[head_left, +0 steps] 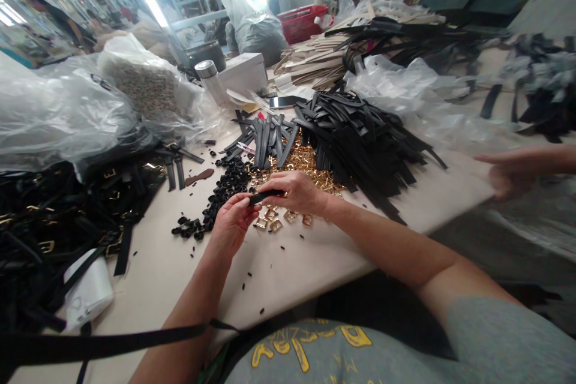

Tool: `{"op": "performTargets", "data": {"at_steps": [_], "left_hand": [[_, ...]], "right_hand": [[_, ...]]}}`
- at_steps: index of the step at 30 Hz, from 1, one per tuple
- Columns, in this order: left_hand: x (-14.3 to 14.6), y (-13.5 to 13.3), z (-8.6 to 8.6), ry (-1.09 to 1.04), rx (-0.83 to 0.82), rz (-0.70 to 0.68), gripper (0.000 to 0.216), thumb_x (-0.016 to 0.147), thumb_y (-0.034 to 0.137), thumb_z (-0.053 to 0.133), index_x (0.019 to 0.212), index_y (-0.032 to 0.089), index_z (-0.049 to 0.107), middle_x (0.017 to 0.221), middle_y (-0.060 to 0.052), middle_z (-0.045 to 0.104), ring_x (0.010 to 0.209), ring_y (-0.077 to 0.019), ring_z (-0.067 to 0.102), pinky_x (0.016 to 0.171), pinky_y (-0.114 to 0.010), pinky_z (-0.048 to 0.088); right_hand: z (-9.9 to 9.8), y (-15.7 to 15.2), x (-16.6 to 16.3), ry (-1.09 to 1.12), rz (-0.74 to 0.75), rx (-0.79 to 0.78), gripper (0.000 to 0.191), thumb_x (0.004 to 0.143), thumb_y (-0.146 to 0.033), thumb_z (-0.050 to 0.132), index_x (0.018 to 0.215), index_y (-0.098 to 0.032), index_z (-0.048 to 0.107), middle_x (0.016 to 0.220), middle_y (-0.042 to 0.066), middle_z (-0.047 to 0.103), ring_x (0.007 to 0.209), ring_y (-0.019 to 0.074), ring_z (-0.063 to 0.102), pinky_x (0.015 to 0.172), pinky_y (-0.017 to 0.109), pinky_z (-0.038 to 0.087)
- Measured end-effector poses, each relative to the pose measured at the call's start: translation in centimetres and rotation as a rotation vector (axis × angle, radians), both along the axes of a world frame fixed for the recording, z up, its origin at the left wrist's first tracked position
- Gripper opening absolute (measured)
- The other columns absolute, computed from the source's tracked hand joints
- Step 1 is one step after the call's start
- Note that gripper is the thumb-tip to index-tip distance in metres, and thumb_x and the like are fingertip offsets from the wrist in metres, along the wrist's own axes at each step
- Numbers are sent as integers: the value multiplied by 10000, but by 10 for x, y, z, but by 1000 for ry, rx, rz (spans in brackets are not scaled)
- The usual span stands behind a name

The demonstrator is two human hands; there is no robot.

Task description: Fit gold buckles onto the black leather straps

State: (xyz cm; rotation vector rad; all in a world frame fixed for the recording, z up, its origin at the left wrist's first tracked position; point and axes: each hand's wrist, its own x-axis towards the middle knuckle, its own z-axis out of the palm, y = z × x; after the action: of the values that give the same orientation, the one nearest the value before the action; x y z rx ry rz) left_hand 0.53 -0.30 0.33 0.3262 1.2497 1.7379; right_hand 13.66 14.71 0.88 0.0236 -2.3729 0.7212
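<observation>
My left hand [231, 225] and my right hand [294, 192] meet above the table [288, 258], both pinched on a short black strap [265, 195] held between them. Just beyond my hands lies a heap of gold metal buckles [306, 162], with a few loose buckles [272, 222] under my fingers. Small black loops [227, 186] form a pile to the left of the buckles. A big stack of black straps [360, 138] lies to the right, and a smaller bundle of straps [267, 138] sits behind the buckles.
Finished black straps with buckles [54, 222] are piled at the left beside clear plastic bags [58, 108]. Another person's hand [508, 174] reaches in at the right edge. A metal flask [211, 81], a white box [245, 72], a phone [285, 101] and stacked beige strips [315, 57] stand at the back.
</observation>
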Motion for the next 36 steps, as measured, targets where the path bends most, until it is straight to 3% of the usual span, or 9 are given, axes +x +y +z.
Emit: {"op": "performTargets", "data": {"at_steps": [10,13,17,21,25,26,29,31,36], "left_hand": [[1,-2,-2,98,40,-41,427,624,278,824,1015,173,687,770,-25,673,598,-99,626,588,-180,517],[3,-4,-2,396,54,-87,311,705,314,780,979,183,709,834,-43,674,674,-124,623,668,-232,520],[5,-5,0,959,81,-19,116,763,295,734,856,225,744,945,-67,658,879,-194,609,824,-300,488],[6,-5,5,1150,47,16,63,787,265,700,827,269,748,950,-64,659,938,-229,589,935,-350,438],[5,-11,17,1037,76,19,59,752,307,732,770,251,728,900,-76,662,903,-250,590,913,-378,451],[5,-14,21,968,115,-80,119,761,355,723,733,239,721,858,-84,663,853,-249,602,868,-377,472],[7,-20,28,727,206,-638,410,805,562,615,645,196,709,710,-120,653,701,-250,624,730,-377,506],[6,-20,26,619,130,-802,520,800,640,574,613,172,700,650,-131,640,631,-238,621,656,-358,507],[-7,-10,2,421,-91,-286,507,748,636,656,753,130,692,676,-95,653,533,-146,582,529,-250,488]], "right_hand": [[2,-5,-1,8,25,-53,116,842,-254,629,820,-152,679,747,5,652,651,86,572,612,197,393],[3,-6,0,-15,-31,22,108,843,-232,604,802,-160,673,738,1,642,646,89,558,589,203,359],[2,-9,2,-91,-75,165,132,853,-224,560,788,-171,662,727,2,627,634,101,537,580,224,325],[1,-10,1,-114,-80,206,134,850,-220,555,778,-177,659,716,-1,626,635,103,535,577,227,318],[1,0,1,-114,-151,207,132,841,-228,576,754,-175,661,726,4,643,649,106,546,586,232,325],[2,4,1,-102,-194,201,141,839,-239,584,740,-173,660,723,5,647,647,108,548,584,233,324],[7,11,4,-42,-255,179,159,831,-270,610,719,-168,662,689,5,644,613,104,540,568,233,321],[10,10,6,-1,-209,167,157,831,-274,620,726,-166,662,678,3,642,603,100,538,566,227,329],[13,-4,6,12,-72,178,122,844,-243,606,762,-173,664,699,0,635,643,98,554,583,215,350]]}}
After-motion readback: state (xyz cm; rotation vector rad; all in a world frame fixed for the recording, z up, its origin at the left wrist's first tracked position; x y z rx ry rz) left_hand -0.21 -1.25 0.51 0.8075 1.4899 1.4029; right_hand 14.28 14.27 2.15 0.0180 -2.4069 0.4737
